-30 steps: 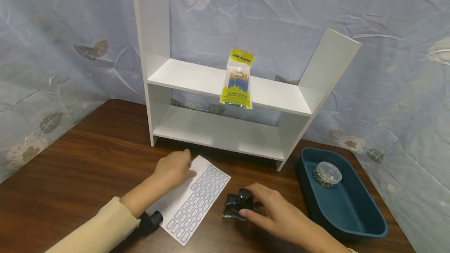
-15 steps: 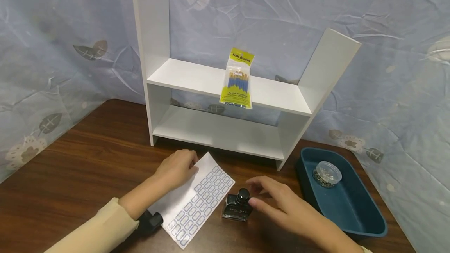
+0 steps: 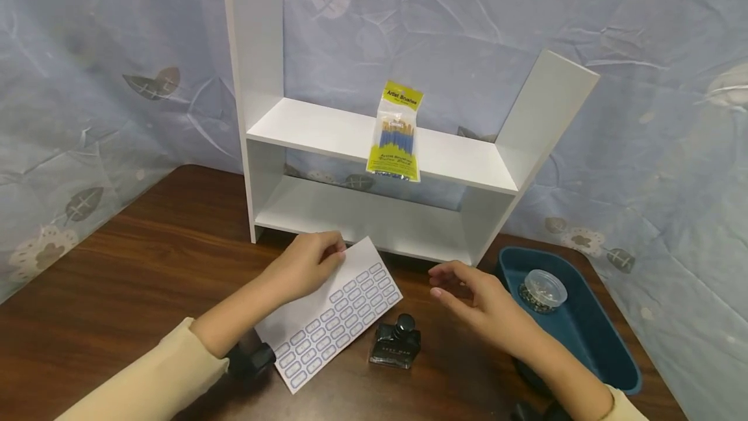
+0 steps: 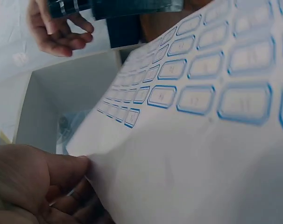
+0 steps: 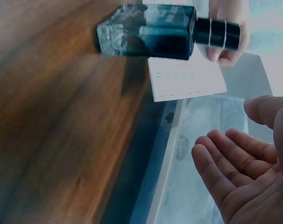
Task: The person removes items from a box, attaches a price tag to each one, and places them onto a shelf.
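Observation:
My left hand (image 3: 304, 270) pinches the edge of a white sticker label sheet (image 3: 341, 320) printed with rows of blue-bordered labels. In the left wrist view the thumb lies along the edge of that sheet (image 4: 165, 163), which is tilted up. A dark square glass bottle with a round black cap, like a perfume bottle (image 3: 394, 346), stands upright on the table between my hands. Beyond it, to the right, my right hand (image 3: 487, 304) hovers with loosely bent fingers and nothing in its grasp. The right wrist view shows its palm and fingers (image 5: 242, 163) apart from the bottle (image 5: 153, 32).
A white two-tier shelf (image 3: 350, 210) stands behind the hands, its right side leaning outward. On its upper board lies a packet of artist brushes (image 3: 393, 132), overhanging the front edge. A blue tray (image 3: 584, 336) at right holds a clear round tub (image 3: 543, 291) of small pieces.
My right hand has let go of the bottle and moved away, up and to the right. My left hand has raised the label sheet and shifted it rightward, turning it. The bottle stays put.

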The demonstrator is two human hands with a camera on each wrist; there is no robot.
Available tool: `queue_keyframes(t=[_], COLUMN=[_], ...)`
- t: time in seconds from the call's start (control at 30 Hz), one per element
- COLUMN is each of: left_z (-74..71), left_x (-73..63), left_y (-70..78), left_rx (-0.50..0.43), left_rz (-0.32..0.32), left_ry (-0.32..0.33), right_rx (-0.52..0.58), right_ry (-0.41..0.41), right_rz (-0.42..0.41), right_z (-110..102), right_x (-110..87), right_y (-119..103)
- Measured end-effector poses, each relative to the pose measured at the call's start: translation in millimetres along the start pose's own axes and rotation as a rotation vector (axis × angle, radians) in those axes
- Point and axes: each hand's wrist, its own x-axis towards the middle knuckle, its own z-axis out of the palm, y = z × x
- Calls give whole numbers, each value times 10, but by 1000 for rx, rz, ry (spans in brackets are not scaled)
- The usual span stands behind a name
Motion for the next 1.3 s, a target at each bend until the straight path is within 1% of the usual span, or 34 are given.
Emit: queue_keyframes(t=[0.13,0.2,0.27,0.43,0.53,0.63,0.73,0.8,0.9,1.03,1.13,1.2,1.3], left_z=[-34,-40,-41,-24,-2,36,70,98,123,130,114,97,72], left_x=[57,87,118,182,214,251,282,304,320,337,357,373,393], left_y=[40,68,100,180,223,250,271,272,274,277,281,283,283], left_rx=[-59,-76,-100,-148,-162,-173,-185,-197,-211,-217,-196,-181,-181], left_rz=[45,63,78,126,161,198,214,213,182,123,83,63,51], left_ry=[10,4,-7,-39,-49,-54,-53,-51,-60,-118,-159,-174,-193], right_rx=[18,39,50,155,228,270,291,302,304,322,331,319,309], right_ry=[6,-5,-15,-72,-104,-122,-131,-128,-107,-49,2,28,53], right_rz=[25,43,43,27,37,49,51,58,92,167,205,211,204], right_z=[-23,-22,-19,6,33,64,99,116,132,126,98,76,52], right_x=[85,133,184,325,378,403,416,419,414,387,365,358,355], right_y=[24,32,41,63,81,95,93,90,89,104,128,144,161])
